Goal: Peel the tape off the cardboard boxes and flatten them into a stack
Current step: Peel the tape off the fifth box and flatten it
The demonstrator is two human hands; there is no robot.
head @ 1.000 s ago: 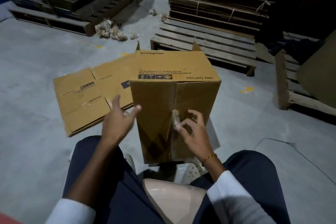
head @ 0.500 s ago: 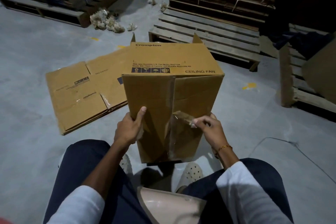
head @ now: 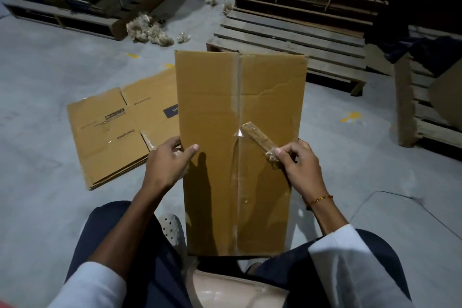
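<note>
A brown cardboard box [head: 215, 112] stands between my knees with its taped face turned toward me. Clear tape runs down the centre seam. My right hand [head: 297, 165] pinches the loose end of the tape strip [head: 257, 136], which is peeled up from the lower seam to about mid-height. My left hand [head: 167, 160] grips the box's left edge, thumb on the front face. A stack of flattened boxes [head: 112, 130] lies on the floor to the left.
Wooden pallets [head: 287, 40] sit behind the box and at the right [head: 422, 112]. Bundled flat cardboard is piled on pallets at the back. Balls of crumpled tape [head: 147, 31] lie on the grey concrete floor. A thin cable [head: 400, 197] runs at the right.
The box has tipped so its taped face now faces me. My left hand went from open in the air to gripping the left edge. My right hand has pulled the tape farther up the seam.
</note>
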